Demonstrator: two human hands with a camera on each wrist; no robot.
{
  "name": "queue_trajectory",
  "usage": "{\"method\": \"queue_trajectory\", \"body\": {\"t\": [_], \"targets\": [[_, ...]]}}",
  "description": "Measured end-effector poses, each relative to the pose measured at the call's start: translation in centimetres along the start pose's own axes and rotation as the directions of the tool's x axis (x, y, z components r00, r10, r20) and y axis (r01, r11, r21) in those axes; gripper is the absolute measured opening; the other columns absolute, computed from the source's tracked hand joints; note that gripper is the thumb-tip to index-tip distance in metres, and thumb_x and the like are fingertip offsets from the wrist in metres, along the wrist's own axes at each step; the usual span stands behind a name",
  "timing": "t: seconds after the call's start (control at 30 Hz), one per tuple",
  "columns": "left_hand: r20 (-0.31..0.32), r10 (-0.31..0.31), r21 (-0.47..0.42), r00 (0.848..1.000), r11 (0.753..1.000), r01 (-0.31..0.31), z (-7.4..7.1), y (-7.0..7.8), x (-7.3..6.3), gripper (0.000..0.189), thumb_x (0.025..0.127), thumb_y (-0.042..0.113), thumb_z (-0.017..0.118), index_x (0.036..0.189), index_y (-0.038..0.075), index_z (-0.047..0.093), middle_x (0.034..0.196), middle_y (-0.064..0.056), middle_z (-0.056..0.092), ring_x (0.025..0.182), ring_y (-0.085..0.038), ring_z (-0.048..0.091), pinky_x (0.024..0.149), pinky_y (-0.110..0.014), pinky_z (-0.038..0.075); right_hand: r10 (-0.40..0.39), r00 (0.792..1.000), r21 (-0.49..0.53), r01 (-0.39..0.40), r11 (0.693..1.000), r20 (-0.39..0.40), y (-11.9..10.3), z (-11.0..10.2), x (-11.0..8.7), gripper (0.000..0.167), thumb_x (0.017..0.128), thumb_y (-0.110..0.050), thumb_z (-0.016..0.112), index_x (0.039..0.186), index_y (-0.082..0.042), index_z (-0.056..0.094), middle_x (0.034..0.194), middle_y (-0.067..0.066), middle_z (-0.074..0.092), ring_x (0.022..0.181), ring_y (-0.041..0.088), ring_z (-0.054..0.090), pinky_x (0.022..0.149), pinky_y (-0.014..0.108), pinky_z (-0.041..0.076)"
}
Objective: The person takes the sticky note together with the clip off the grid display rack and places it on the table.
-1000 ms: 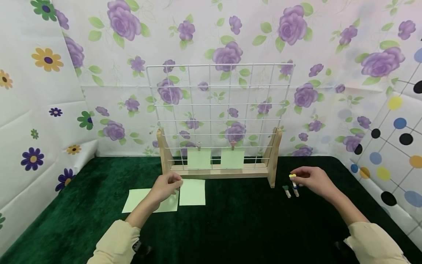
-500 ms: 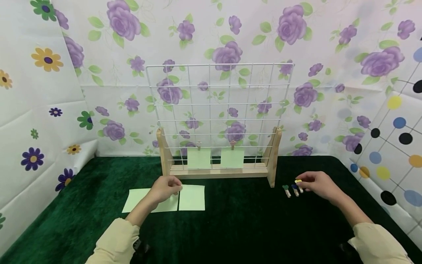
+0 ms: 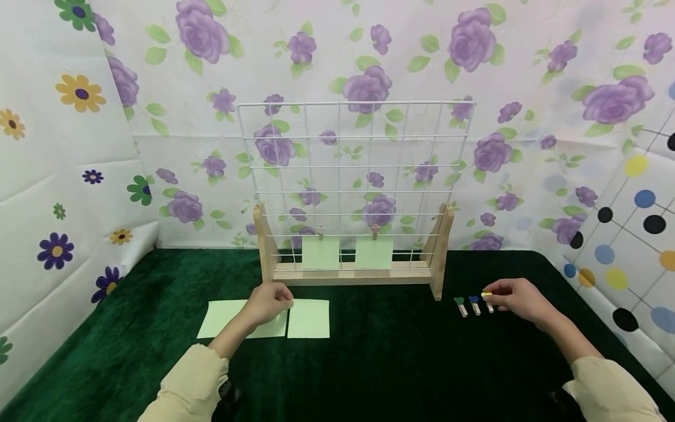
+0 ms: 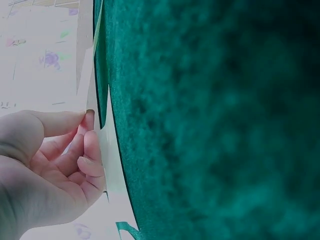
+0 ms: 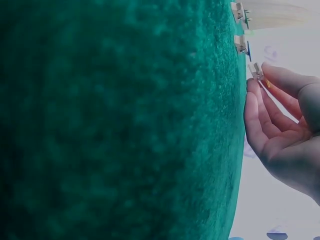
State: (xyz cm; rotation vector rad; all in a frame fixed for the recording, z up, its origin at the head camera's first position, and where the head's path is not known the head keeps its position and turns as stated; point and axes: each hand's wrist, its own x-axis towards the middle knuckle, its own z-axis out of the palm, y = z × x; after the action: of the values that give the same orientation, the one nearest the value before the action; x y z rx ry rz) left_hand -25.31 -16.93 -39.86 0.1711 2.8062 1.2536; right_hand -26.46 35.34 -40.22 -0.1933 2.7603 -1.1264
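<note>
My left hand (image 3: 268, 305) pinches the upper left corner of a square sheet of pale green paper (image 3: 309, 319), seen edge-on in the left wrist view. More pale green paper (image 3: 224, 316) lies to its left, partly hidden under that hand and forearm. On the right, my right hand (image 3: 519, 299) pinches a small wooden clothespin (image 3: 489, 303) with a yellow ornament, at the cloth or just above it. Beside it lie a clothespin (image 3: 475, 305) with a blue heart and a clothespin (image 3: 461, 307) with a green top.
Behind the hands stands a white wire grid (image 3: 355, 167) in a wooden base (image 3: 353, 275). Two pale green sheets hang there from clothespins, a left sheet (image 3: 320, 253) and a right sheet (image 3: 374, 253). Dark green cloth (image 3: 379, 363) covers the table; patterned sheets surround it.
The left hand has drawn its square sheet slightly nearer, level with the paper beside it. The right hand has carried the yellow clothespin rightward and down, beside the blue one.
</note>
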Motion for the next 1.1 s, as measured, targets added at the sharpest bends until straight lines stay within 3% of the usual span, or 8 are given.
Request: {"method": "queue_trajectory", "body": {"t": [0.77,1.1], "targets": [[-0.017,0.006,0.036,1.0,0.999,-0.005,0.02,-0.07,0.19,0.007,0.09,0.005,0.064,0.084,0.003,0.068,0.084,-0.006,0.059,0.078,-0.021,0.052,0.062,-0.033,0.042,-0.004,1.0,-0.047,0.004,0.999,0.008,0.35,0.1,0.08,0.032,0.093,-0.022,0.066,0.113,0.003,0.066,0.103,0.01,0.064,0.08,0.02,0.059,0.066,0.032,0.051],[-0.011,0.01,0.044,1.0,0.999,-0.009,-0.09,-0.16,0.16,0.009,0.09,0.005,0.063,0.09,-0.001,0.07,0.089,-0.007,0.061,0.081,-0.022,0.056,0.065,-0.037,0.047,-0.003,1.0,-0.063,0.002,0.998,-0.006,0.72,0.22,0.23,0.033,0.093,-0.022,0.065,0.116,0.002,0.066,0.107,0.012,0.063,0.083,0.02,0.058,0.068,0.032,0.052]]}}
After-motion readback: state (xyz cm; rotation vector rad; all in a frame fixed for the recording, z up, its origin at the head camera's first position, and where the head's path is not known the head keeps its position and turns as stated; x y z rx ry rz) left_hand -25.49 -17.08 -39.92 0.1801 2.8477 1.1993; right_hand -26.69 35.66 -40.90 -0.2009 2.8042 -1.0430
